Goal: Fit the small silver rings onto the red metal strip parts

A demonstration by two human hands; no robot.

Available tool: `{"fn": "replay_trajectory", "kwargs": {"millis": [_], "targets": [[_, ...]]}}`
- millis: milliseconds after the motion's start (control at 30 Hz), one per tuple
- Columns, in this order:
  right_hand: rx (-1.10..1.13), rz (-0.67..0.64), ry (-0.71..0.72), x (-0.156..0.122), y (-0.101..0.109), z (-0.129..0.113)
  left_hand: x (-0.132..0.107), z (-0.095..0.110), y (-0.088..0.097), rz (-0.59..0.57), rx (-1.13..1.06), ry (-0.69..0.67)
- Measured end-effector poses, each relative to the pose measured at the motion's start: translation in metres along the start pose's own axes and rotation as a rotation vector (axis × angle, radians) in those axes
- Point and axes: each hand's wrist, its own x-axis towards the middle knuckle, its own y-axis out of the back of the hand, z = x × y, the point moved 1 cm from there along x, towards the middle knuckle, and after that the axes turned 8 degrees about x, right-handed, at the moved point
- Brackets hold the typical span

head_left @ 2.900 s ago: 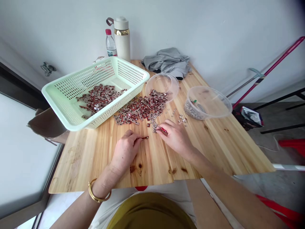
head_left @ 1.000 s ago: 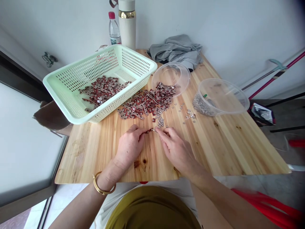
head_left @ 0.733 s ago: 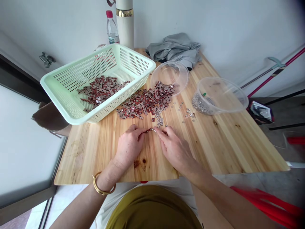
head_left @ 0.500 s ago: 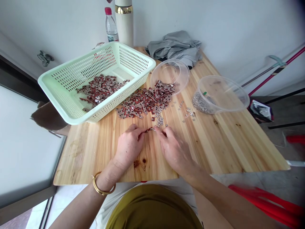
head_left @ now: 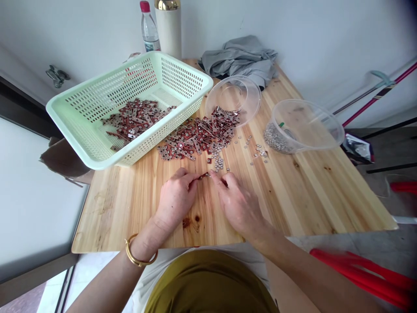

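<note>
My left hand (head_left: 177,198) pinches a small reddish-brown strip (head_left: 203,176) just above the wooden table (head_left: 293,191). My right hand (head_left: 237,201) meets it from the right, fingers closed on a thin tool with a red handle, its tip touching the strip's end. Just beyond my fingers lies a small cluster of tiny silver rings (head_left: 219,163). Farther back a heap of reddish-brown strips (head_left: 198,135) spills from a tipped clear bowl (head_left: 233,96). A gold bangle circles my left wrist.
A pale green perforated basket (head_left: 84,130) at the left holds more strips. A clear bowl (head_left: 306,126) at the right holds silver rings. A grey cloth (head_left: 241,61), a water bottle (head_left: 148,27) and a white flask (head_left: 168,26) stand by the wall. Red poles lean at right.
My right hand came left from the silver rings and met my left hand at the strip. Since then both hands have stayed together; the view has tilted slightly down.
</note>
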Motion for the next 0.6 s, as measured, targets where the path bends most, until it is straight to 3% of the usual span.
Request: {"fn": "replay_trajectory", "kwargs": {"millis": [367,600], "targets": [[-0.087,-0.039,0.073,0.0008,0.0025,-0.0020,0.0001,0.0013,-0.0015,0.005,-0.012,0.007],[0.106,-0.076,0.004,0.0062,0.0071,0.0033,-0.0001,0.0015,-0.0002,0.006,0.028,-0.001]]}}
